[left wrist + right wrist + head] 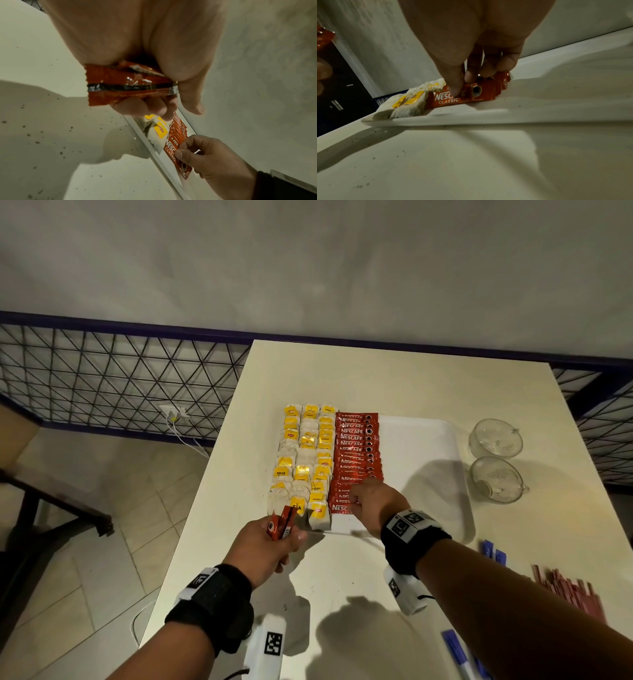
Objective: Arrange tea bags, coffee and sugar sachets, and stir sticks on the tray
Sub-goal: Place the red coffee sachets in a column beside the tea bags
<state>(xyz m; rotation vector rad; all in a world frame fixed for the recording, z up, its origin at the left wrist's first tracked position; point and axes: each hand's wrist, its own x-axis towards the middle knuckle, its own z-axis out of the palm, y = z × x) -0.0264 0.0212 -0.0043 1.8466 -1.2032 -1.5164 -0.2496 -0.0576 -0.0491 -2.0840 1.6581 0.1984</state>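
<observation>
A white tray [418, 446] lies on the table. Its left part holds three columns of yellow-tagged tea bags [305, 460], then a column of overlapping red coffee sachets [356, 453]. My right hand [368, 501] is at the near end of that column. Its thumb and fingers pinch the nearest coffee sachet [453, 100], which lies flat on the tray beside a tea bag [409, 106]. My left hand [270, 546] hovers just off the tray's near left corner and grips a small bunch of red coffee sachets [126, 86].
Two glass cups [496, 460] stand right of the tray. Red-brown stir sticks [568, 594] and blue sachets [493, 553] lie on the table at the right. More blue items [455, 648] lie near the front edge. The table's left edge drops to a tiled floor.
</observation>
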